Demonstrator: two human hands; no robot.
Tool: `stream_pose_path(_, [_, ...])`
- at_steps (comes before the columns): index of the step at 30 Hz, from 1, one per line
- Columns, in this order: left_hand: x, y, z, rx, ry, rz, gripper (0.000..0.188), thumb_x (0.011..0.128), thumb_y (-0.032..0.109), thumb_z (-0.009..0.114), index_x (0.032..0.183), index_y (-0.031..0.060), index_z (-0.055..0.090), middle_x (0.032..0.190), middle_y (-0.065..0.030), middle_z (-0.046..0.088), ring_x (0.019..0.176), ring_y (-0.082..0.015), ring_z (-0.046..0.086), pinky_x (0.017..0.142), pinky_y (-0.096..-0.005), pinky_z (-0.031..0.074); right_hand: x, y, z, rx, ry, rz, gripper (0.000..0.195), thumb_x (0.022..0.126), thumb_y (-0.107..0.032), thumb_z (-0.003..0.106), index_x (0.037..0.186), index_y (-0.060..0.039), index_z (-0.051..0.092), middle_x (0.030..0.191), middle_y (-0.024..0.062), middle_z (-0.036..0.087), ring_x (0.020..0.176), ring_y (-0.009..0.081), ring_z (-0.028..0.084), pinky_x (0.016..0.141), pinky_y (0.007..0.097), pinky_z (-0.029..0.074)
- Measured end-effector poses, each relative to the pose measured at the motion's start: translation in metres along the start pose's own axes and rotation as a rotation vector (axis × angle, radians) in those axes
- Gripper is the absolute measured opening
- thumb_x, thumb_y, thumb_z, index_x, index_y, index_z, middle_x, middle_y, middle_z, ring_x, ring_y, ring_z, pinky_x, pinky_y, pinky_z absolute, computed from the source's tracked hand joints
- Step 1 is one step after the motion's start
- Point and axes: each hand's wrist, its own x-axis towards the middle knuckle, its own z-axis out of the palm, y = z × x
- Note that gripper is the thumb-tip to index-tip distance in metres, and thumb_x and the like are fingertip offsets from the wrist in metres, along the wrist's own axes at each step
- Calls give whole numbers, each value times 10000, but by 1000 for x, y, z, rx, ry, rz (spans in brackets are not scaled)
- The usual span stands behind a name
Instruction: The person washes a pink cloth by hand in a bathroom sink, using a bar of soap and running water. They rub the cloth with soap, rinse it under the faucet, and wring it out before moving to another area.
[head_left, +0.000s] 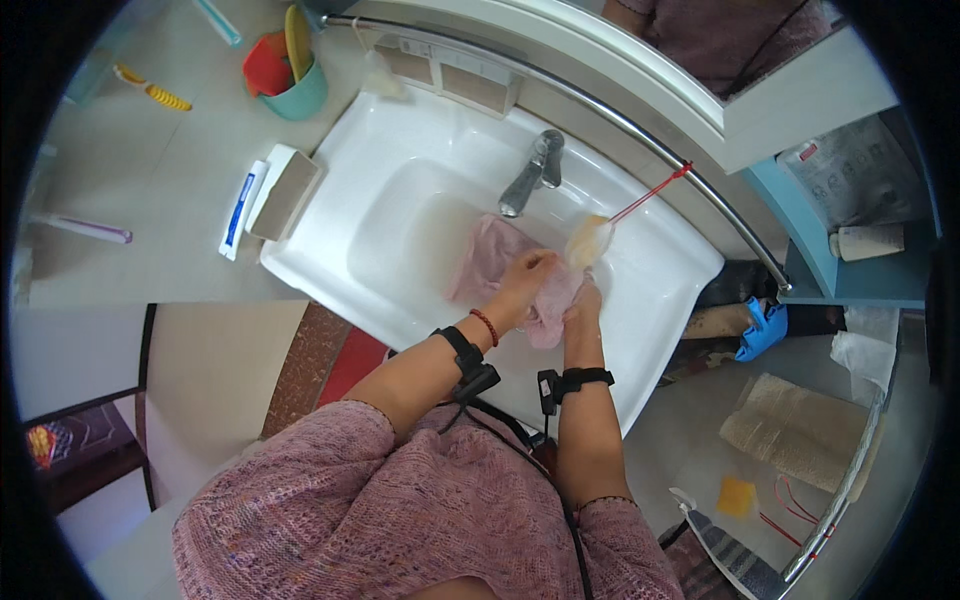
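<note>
A wet pink cloth (499, 244) lies partly in the cloudy water of the white washbasin (319, 259). My left hand (525, 281) is closed on the middle of it. The fingers of my right hand (585, 300) hold its bunched right end, though the cloth hides part of them. Just beyond my right hand, a yellowish piece of soap (589, 241) in a mesh bag hangs from a red cord (651, 193), close against the cloth. The chrome faucet (532, 172) stands behind both hands, and I cannot tell whether water runs from it.
A chrome rail (577, 86) crosses behind the basin, beneath a mirror cabinet (810, 105). Toothpaste (242, 211), a white box (283, 193) and a teal cup (300, 94) stand on the left wall's side. Right, a beige towel (799, 431) hangs near a blue shelf (874, 281).
</note>
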Motion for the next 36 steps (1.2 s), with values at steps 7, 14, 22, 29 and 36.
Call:
stream_pose_path(7, [0, 34, -49, -588, 127, -295, 358, 972, 316, 546, 1230, 67, 536, 1175, -101, 617, 1014, -258, 626, 865, -411, 539, -42, 18, 68, -341, -231, -108, 582, 968, -434, 496, 1347, 4, 445, 1258, 193, 562, 1158, 360, 551, 1013, 463, 444])
stream_pose_path(14, [30, -12, -75, -470, 23, -339, 245, 986, 360, 503, 962, 137, 601, 951, -63, 649, 844, -208, 628, 734, -357, 541, -64, 24, 108, -1333, -299, -618, 448, 983, -208, 381, 1392, -40, 455, 1370, 226, 485, 1271, 372, 452, 1056, 429, 346])
stream_pose_path(22, [1, 32, -83, -597, -54, -470, 361, 1009, 419, 413, 1055, 110, 595, 992, -59, 639, 888, -243, 616, 871, -463, 509, -90, 84, 117, -986, -138, -499, 484, 937, -189, 473, 1402, -61, 429, 1303, 192, 546, 1155, 326, 557, 944, 396, 457])
stream_pose_path(29, [21, 42, -122, -553, 293, -475, 222, 977, 185, 506, 1170, 86, 548, 1112, -86, 591, 1073, -249, 570, 945, -428, 493, -89, 101, 97, -1202, -273, -670, 498, 854, -76, 538, 1349, -69, 497, 1271, 172, 577, 1148, 306, 574, 942, 393, 465])
stream_pose_path(36, [6, 48, -132, -574, 137, -403, 191, 966, 166, 512, 1127, 70, 552, 1060, -85, 602, 1067, -234, 586, 913, -384, 516, -96, 38, 123, -786, -178, -272, 310, 782, -8, 489, 1061, -57, 616, 1098, 176, 619, 1028, 327, 614, 856, 421, 487])
